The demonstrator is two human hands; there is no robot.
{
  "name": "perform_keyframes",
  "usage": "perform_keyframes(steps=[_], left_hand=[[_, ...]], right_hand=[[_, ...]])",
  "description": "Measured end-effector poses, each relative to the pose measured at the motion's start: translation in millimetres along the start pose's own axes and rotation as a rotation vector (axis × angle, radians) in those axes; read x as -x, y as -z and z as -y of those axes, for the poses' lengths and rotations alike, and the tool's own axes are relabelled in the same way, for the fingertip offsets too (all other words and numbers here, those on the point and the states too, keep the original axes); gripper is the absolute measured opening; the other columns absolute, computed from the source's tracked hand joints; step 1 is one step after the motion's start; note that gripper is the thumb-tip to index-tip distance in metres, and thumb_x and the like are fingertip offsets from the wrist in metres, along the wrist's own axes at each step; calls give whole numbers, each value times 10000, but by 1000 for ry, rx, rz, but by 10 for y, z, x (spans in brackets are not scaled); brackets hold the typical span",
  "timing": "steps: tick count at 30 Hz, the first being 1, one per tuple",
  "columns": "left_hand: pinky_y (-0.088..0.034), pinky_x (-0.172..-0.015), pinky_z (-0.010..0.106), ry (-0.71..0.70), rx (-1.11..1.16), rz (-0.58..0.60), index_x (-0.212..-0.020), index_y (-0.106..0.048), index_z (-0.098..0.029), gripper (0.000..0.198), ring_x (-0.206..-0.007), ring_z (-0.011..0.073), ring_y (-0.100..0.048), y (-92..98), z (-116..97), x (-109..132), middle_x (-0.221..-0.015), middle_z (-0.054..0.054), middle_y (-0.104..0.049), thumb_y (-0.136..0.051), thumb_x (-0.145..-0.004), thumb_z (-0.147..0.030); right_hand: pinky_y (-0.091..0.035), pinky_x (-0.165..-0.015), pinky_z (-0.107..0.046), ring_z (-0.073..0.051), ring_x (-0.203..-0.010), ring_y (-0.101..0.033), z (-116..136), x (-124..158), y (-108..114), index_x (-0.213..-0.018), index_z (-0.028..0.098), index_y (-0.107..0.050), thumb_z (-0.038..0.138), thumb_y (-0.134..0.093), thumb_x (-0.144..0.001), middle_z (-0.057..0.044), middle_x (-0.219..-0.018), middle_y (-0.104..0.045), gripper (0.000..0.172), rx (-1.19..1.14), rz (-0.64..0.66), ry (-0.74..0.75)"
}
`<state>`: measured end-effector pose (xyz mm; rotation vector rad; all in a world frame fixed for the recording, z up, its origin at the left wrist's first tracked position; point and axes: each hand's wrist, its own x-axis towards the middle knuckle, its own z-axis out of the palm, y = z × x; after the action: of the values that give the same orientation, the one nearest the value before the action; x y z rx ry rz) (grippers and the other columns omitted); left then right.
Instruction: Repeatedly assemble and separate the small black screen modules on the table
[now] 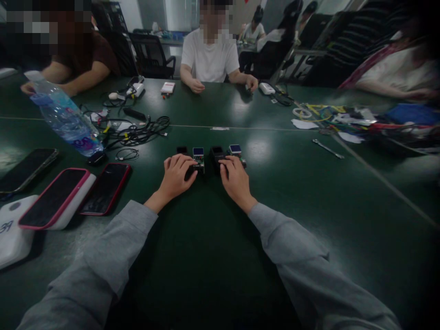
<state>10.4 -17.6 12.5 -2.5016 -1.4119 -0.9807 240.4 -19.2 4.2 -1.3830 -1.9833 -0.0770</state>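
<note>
Several small electronic modules stand in a row on the dark green table (213,256). My left hand (177,176) curls its fingers round a small module with a blue screen (198,158); a black block (182,150) sits just behind it. My right hand (235,178) rests with bent fingers on a black box-shaped module (217,156), beside another blue-screened module (235,150). Both arms wear grey sleeves.
At the left lie three phones (106,188), a white device (10,233), a tilted plastic water bottle (65,117) and tangled black cables (137,130). A wrench (328,149) and a heap of wires and papers (343,117) lie at the right. Other people sit across the table.
</note>
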Motion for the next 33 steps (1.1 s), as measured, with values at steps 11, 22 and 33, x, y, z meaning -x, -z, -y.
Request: perform_keyframes(steps=[11,22,33], left_hand=[[-266,-1013,511,-83,-68,65,-1214,-571,-256,254,-1278,296,-472,-72,29,11,-1239,78,-664,-526,-968,-302],[-314,-1005,508,62,-25,-32,-1158,-585,-259,212,-1235,295,-483,-46,29,3,-1203,72,-652,-496,-976,-322],[-424,-960,439,111,88,-42,-1156,-566,-189,265,-1180,270,-497,-58,111,-7,-1217,105,-598,-570,-929,-324]], right_hand=[[-543,-856,-413,-253,-1108,-570,-4,-1,8,-1154,179,-608,281,-380,-1017,-134,-1235,-541,285,-47,21,9],[-483,-943,-470,-276,-1174,-517,-3,5,27,-1182,202,-596,297,-365,-1011,-135,-1287,-499,302,-35,19,12],[-329,-1027,-492,-286,-1283,-400,-20,11,20,-1157,222,-590,265,-414,-983,-115,-1314,-481,250,90,-88,-34]])
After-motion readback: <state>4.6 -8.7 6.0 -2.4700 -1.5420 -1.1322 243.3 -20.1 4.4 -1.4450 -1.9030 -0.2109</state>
